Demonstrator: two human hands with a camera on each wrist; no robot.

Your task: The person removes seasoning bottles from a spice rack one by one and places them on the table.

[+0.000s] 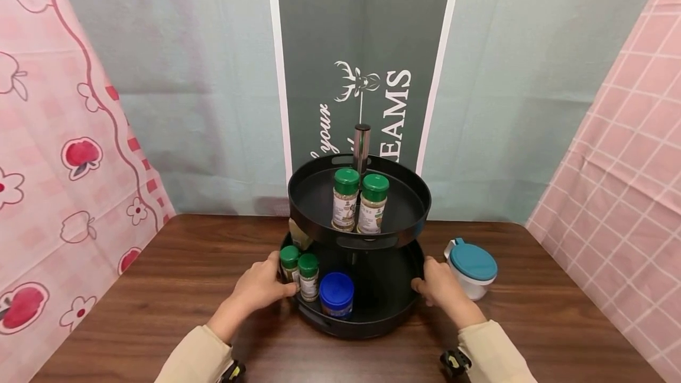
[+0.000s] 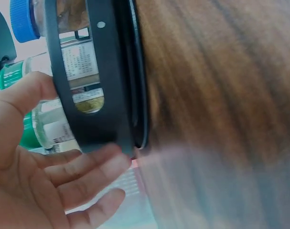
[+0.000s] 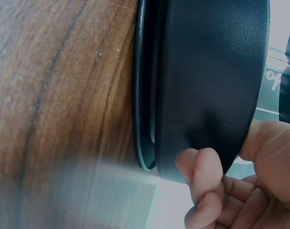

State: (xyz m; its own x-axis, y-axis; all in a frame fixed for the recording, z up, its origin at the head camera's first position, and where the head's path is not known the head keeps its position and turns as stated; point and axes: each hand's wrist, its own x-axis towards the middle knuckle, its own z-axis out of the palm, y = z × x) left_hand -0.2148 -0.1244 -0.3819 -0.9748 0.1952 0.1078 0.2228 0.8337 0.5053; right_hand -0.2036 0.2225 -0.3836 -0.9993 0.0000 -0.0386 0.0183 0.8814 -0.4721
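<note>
A black two-tier turntable rack (image 1: pixel 388 288) stands on the table with a metal post. My left hand (image 1: pixel 260 282) holds the lower tray's left rim, thumb over the edge and fingers (image 2: pixel 94 174) along the outer wall. On the opposite side my right hand (image 1: pixel 441 285) grips the same tray, its curled fingers (image 3: pixel 207 169) against the outside wall. Two green-capped spice bottles (image 1: pixel 309 279) and a blue-lidded jar (image 1: pixel 337 295) sit in the lower tray near my left hand. The upper tray (image 1: pixel 399 194) carries two more green-capped bottles (image 1: pixel 370 208).
A white container with a teal lid (image 1: pixel 473 262) stands just right of my right hand. Behind the bottles on the lower tray, a pale item (image 1: pixel 299 235) is partly hidden. Cloth curtains (image 1: pixel 489 105) hang behind the wooden table (image 1: pixel 202 259) and at both sides.
</note>
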